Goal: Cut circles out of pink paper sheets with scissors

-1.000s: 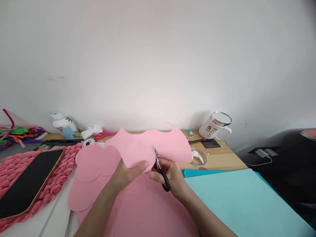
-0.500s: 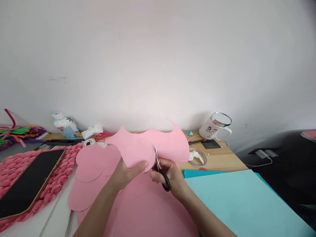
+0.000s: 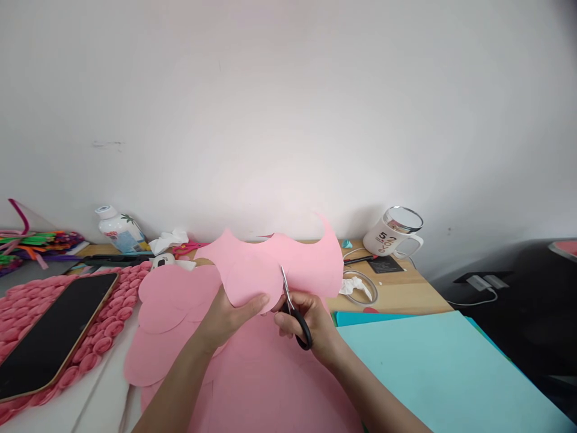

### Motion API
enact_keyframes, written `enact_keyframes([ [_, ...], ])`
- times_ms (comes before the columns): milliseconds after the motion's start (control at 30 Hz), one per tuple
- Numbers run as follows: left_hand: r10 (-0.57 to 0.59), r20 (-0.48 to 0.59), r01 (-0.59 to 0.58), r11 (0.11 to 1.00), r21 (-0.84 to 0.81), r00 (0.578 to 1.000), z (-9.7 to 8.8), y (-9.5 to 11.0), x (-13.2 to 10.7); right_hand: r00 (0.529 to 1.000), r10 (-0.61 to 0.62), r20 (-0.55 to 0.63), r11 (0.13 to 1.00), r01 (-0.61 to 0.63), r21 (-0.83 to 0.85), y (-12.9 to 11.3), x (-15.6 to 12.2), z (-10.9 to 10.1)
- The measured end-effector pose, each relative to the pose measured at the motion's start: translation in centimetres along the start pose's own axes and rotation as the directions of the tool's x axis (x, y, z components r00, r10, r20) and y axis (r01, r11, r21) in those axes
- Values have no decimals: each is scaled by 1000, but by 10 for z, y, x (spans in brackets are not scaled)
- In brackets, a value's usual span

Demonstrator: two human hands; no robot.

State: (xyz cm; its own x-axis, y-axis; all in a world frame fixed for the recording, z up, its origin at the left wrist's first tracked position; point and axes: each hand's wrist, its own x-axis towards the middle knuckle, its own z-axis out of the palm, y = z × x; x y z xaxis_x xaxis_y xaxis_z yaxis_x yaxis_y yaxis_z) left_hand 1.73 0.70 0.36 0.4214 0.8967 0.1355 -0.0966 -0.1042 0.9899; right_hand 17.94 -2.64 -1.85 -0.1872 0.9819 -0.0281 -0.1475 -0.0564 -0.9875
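Observation:
My left hand [image 3: 237,316] pinches a sheet of pink paper [image 3: 255,278], thumb on top and the other fingers hidden beneath. The sheet's far edge is cut into scallops, and its right part curls up. In my right hand [image 3: 311,322] is a pair of scissors [image 3: 301,328] with black handles, the fingers wrapped round them. The silver blades lie against the paper, just right of the rounded part that my left hand grips. Several pink paper circles [image 3: 169,337] overlap to the left of my left forearm. More pink paper [image 3: 274,385] lies under both hands.
A phone [image 3: 58,331] rests on a pink rosette mat [image 3: 101,343] at left. Light blue sheets [image 3: 442,361] lie at right. Along the back stand a white mug [image 3: 390,234] and a white bottle [image 3: 119,228]. A ring of clear tubing [image 3: 374,288] sits before the mug.
The far edge of the pink sheet has shifted a little, its right tip now further right and higher. Both hands stay nearly in place, scissors still at the paper.

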Motion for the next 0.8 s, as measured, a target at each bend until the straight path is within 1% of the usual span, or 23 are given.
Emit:
enact_keyframes([
  [133,8,-25,-7,1000,24,1000,-3,-2,0,1000,10,5,1000,-10,11,-1,0,1],
  [267,-30,-47,32,998,46,998,-5,-3,0,1000,14,1,999,-14,28,-2,-1,1],
  [400,-40,-59,44,997,67,997,-2,-4,0,1000,12,1,999,-12,31,0,-1,1],
  [533,-35,-105,44,996,81,994,2,-2,1,1000,17,4,998,-17,68,4,0,0],
  [600,-49,-91,58,994,97,995,2,-1,1,1000,-2,8,996,2,87,5,1,0],
  [700,-60,-31,63,991,114,998,1,0,0,999,-42,23,993,40,113,3,2,1],
  [800,-56,-9,56,992,115,998,-2,-1,-1,998,-54,29,991,50,127,1,2,1],
])
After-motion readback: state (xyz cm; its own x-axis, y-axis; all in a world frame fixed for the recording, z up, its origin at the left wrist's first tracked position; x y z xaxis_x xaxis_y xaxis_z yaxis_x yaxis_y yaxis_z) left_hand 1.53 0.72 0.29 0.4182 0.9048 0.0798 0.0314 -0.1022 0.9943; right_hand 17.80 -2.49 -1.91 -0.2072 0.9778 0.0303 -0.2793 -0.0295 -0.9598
